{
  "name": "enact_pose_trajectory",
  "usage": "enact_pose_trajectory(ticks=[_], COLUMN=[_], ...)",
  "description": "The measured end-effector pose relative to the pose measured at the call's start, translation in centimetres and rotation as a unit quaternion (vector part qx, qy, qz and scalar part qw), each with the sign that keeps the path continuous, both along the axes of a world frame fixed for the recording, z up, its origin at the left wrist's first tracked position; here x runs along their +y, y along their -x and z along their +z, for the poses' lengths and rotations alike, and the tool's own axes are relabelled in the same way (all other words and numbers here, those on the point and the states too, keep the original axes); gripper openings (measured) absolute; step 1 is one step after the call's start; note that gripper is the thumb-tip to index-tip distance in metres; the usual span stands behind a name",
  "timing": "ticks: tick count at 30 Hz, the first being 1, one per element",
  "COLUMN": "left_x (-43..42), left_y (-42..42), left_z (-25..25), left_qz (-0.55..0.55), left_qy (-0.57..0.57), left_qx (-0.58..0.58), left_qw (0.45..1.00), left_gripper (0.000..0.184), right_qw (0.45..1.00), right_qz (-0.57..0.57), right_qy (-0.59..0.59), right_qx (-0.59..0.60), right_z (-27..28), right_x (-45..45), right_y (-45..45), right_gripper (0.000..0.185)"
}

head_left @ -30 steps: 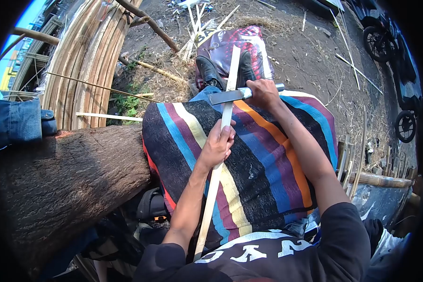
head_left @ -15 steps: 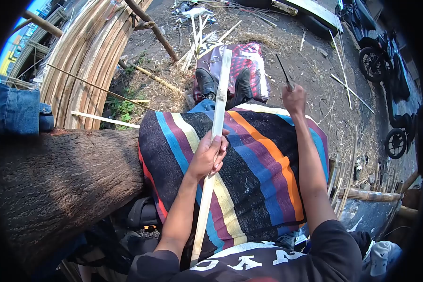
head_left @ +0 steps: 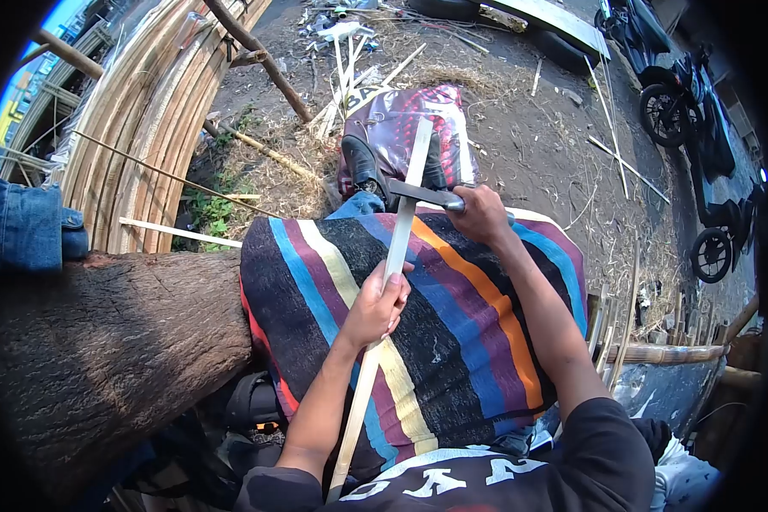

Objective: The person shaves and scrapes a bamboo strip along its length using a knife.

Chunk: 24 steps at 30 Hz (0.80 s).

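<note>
A long pale bamboo strip (head_left: 369,375) slants across my lap, its far end pointing away from me. Around its middle, my left hand (head_left: 378,300) is closed. My right hand (head_left: 481,215) grips the handle of a knife (head_left: 424,194), whose dark, broad blade lies across the strip beyond my left hand. Whether the edge cuts into the strip, I cannot tell. A striped cloth (head_left: 478,316) in black, blue, orange, purple and yellow covers my legs, underneath the strip and both forearms.
A thick log (head_left: 111,333) lies at my left, with a denim-clad limb (head_left: 26,224) above it. Stacked bamboo strips (head_left: 136,111) stand behind. My shoes rest on a printed plastic sheet (head_left: 401,124). Motorbikes (head_left: 678,111) are parked at the right; bamboo scraps (head_left: 630,166) litter the ground.
My right hand has come down and inward, bringing the knife from out at the right onto the strip. My left hand still holds the strip at about the same place.
</note>
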<state>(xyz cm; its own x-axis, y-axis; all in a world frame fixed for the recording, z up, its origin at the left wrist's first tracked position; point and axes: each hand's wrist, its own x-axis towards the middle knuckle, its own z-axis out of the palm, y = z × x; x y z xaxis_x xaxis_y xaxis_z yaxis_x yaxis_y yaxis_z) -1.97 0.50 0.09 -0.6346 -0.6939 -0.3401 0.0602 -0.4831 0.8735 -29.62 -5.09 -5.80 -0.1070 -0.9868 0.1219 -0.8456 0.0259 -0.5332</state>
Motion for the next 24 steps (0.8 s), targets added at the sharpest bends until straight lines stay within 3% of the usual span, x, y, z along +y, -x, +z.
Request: enact_pose_trajectory(ticks=[2,12,16,19,22,24], left_x=[0.4,1.6,1.6,2.5,2.0,1.2], left_y=[0.4,0.0,0.0,-0.3,0.1,0.4], left_z=[-0.3,-2.1,-1.8,-1.6,-1.0,-0.6], left_qz=[-0.018,-0.029,-0.014,-0.034,-0.022,-0.020], left_qy=[0.032,0.107,0.028,0.012,-0.020,-0.002], left_qx=[-0.038,-0.062,-0.056,-0.057,-0.044,-0.051], left_qw=[0.999,0.992,0.998,0.998,0.999,0.998], left_gripper=[0.034,0.034,0.033,0.031,0.033,0.033], right_qw=[0.999,0.993,0.993,0.989,0.990,0.999], right_qz=[0.015,0.068,0.055,-0.127,-0.130,-0.010], right_qy=[-0.030,0.038,0.007,-0.063,-0.050,0.045], right_qx=[0.009,0.085,0.100,0.038,0.013,0.016], right_z=[-0.1,-3.3,-5.1,-5.1,-2.4,-3.5], right_x=[0.2,-1.4,-2.6,-3.9,-3.2,-2.5], right_y=[-0.4,1.4,1.8,3.3,2.8,2.2], right_gripper=[0.020,0.013,0.016,0.025,0.025,0.026])
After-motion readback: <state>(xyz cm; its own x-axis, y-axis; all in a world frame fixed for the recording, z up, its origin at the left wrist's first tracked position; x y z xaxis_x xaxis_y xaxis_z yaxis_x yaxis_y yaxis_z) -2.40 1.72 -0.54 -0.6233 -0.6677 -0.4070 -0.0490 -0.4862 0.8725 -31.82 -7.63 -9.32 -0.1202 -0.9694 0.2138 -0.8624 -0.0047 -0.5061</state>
